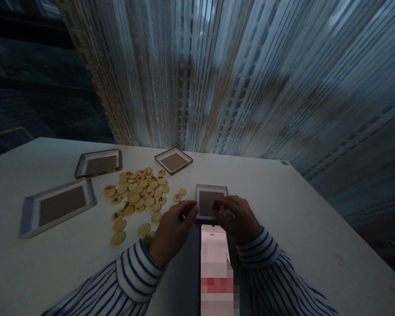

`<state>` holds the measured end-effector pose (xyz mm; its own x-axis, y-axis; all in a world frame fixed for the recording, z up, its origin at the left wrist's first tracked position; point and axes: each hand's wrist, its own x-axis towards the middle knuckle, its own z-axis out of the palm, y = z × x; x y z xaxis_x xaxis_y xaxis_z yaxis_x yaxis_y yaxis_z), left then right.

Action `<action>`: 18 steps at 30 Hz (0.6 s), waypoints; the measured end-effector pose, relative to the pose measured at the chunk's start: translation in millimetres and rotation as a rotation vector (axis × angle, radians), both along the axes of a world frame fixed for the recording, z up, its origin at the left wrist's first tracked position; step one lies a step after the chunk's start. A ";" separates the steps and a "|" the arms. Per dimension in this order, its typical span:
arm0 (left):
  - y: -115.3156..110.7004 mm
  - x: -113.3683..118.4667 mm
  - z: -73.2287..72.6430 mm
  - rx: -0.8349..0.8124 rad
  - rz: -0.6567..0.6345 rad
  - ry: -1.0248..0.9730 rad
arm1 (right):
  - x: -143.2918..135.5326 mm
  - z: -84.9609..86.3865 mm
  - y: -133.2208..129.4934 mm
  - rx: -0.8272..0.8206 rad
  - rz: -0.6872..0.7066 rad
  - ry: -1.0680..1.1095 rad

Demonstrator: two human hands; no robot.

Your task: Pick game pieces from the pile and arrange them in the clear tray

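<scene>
Dimly lit, two bare hands in striped cuffs meet over a small shallow box (pixel 206 204) on a white table (pixel 289 202); the left hand (pixel 171 232) is at the box's left side, thumb and forefinger narrowly spaced, and whether anything sits between them cannot be told; the right hand (pixel 242 219) curls over the box's right side around a red-marked xiangqi piece (pixel 228 215), and whether it has more pieces is hidden.

Left of the hands and beyond the left one lies a loose heap of xiangqi pieces (pixel 136 191), some showing red or black characters; around it are a brown-rimmed tray (pixel 102 164), a diamond-angled tray (pixel 174 161) and a larger pale tray (pixel 61 206); a lit phone (pixel 213 252) lies just nearer than the box, between the forearms.

The curled fingers could let the marked piece slip if their grip is loose, dropping it onto the box rim or phone; a low left wrist could drag the nearby loose pieces (pixel 144 229); a bump from either hand might shift the light-looking box.

Beyond the hands, the table's far edge runs before a string curtain (pixel 191 87); rightward, bare tabletop gives the right hand room to swing out, up to the slanting side edge; leftward, pieces and trays narrow the left hand's path.
</scene>
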<state>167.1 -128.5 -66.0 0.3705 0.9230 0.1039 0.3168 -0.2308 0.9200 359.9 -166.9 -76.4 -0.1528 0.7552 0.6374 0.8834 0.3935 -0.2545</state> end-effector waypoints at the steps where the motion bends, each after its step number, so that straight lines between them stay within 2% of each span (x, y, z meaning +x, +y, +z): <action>1: -0.1 -0.2 -0.4 0.016 0.002 0.015 | 1.4 -0.7 0.6 -0.013 0.009 -0.011; 4: -0.1 0.0 -0.8 0.063 0.006 0.050 | 4.6 0.0 2.3 -0.091 0.027 -0.036; 7: 0.6 0.8 -1.9 0.122 -0.004 0.101 | 5.3 7.7 5.0 -0.153 0.026 -0.069; 11: 1.4 0.7 -3.4 0.171 -0.022 0.134 | 1.6 31.7 11.1 -0.259 0.029 -0.159; 15: 0.3 -0.1 -2.3 0.188 -0.038 0.114 | -5.1 58.3 20.1 -0.463 0.067 -0.309; 18: -0.9 -0.1 -2.6 0.198 -0.018 0.112 | -9.2 66.1 27.8 -0.547 0.101 -0.389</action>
<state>166.9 -129.4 -68.6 0.4063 0.8817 0.2397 0.4085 -0.4099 0.8155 350.7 -139.0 -10.4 -0.3809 0.9232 0.0520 0.9165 0.3844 -0.1111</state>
